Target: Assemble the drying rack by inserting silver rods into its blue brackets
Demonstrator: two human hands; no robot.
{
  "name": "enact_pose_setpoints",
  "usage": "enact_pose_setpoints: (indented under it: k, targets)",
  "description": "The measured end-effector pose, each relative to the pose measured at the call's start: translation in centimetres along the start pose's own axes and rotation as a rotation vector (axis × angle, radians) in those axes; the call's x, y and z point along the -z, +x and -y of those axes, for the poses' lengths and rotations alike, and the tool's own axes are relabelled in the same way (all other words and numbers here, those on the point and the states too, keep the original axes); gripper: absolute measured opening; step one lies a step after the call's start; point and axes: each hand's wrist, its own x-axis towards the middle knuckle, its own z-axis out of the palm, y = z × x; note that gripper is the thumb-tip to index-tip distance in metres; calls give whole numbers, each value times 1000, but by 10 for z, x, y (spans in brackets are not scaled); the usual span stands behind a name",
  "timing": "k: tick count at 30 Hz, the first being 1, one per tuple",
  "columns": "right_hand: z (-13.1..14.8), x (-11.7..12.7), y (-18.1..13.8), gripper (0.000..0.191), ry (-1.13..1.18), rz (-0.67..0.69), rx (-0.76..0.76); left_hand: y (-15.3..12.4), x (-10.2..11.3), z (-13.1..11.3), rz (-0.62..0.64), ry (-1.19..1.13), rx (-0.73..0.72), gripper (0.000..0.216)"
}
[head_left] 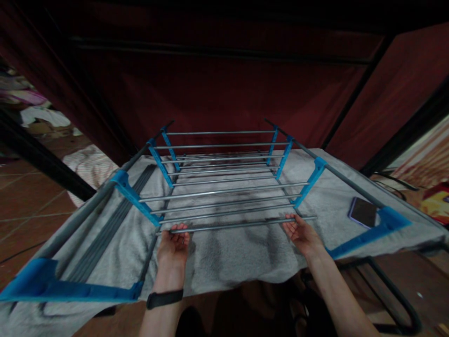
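Note:
A thin grey metal rod (pixel 231 226) lies crosswise between my hands. Near its left end, my left hand (pixel 173 245) has its fingers curled round it, palm up. Toward the right end, my right hand (pixel 298 231) grips the same rod between thumb and fingers. Beyond it stands a rack of grey tubes and blue plastic brackets, with several rods (pixel 224 191) spanning from side to side. The nearest left bracket (pixel 70 285) and nearest right bracket (pixel 372 234) have no rod between them. The held rod is close to the second pair of brackets.
A grey cloth (pixel 242 262) covers the table under the rack. Loose grey rods (pixel 108 229) lie in a bundle along the left side. A phone (pixel 363 212) rests on the cloth at right. Dark red panels (pixel 224 93) rise behind. A metal-framed chair (pixel 382 290) stands at lower right.

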Motion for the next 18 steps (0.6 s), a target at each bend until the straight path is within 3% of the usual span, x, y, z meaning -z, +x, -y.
enact_pose_setpoints:
  k: [18]
  targets:
    - [1, -2, -4, 16, 0, -1, 0, 17, 14, -19, -28, -37, 3, 37]
